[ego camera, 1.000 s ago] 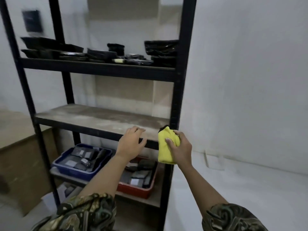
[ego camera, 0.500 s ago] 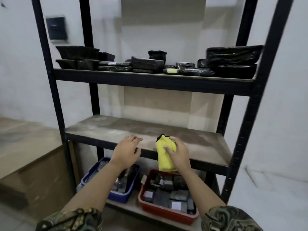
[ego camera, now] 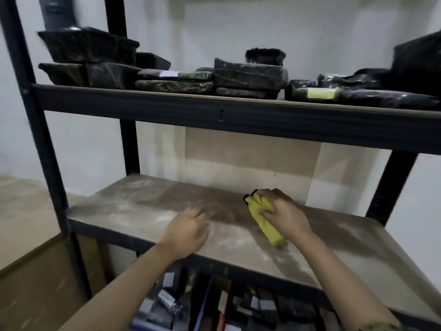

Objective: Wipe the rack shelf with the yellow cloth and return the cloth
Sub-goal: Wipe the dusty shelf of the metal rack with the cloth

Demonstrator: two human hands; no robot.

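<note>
The dusty brown rack shelf (ego camera: 148, 206) runs across the middle of the head view, framed by black metal posts. A folded yellow cloth (ego camera: 265, 223) with a dark edge is gripped by my right hand (ego camera: 284, 216) over the middle of the shelf, its lower end at or just above the board. My left hand (ego camera: 188, 231) hovers over the front part of the shelf with fingers relaxed, holding nothing.
The upper shelf (ego camera: 214, 113) carries several black wrapped packages (ego camera: 248, 75). Below the dusty shelf, bins with dark packets (ego camera: 167, 304) show between my arms. A brown cardboard box (ego camera: 31, 271) stands left of the rack. White wall lies behind.
Both hands have moved forward from the shelf's front edge to over the board, the right one carrying the cloth. The view has come closer to the rack.
</note>
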